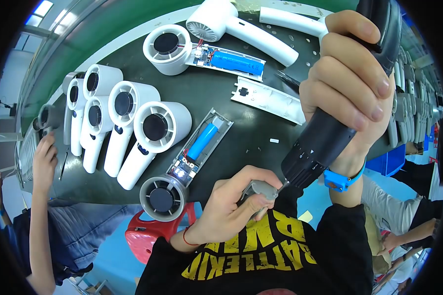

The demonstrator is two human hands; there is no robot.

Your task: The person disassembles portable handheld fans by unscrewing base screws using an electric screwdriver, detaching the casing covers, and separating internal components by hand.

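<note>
My right hand (347, 78) is wrapped round a black electric screwdriver (312, 147), its tip pointing down at a small grey part (262, 189). That part is pinched in my left hand (231, 201), close to my chest. Left of the hands, an opened white fan (162, 196) shows a blue battery (202, 142) and a lit circuit board. A second opened fan (167, 44) with a blue battery (236, 63) lies further back, and beside it is a loose white handle shell (268, 101).
Several assembled white fans (155, 128) stand at the left of the dark table (231, 172). More white fans (211, 22) lie at the back. Tweezers (288, 79) lie near my right hand. Another person's hand (45, 155) holds a grey fan at far left. A red stool (145, 236) stands below.
</note>
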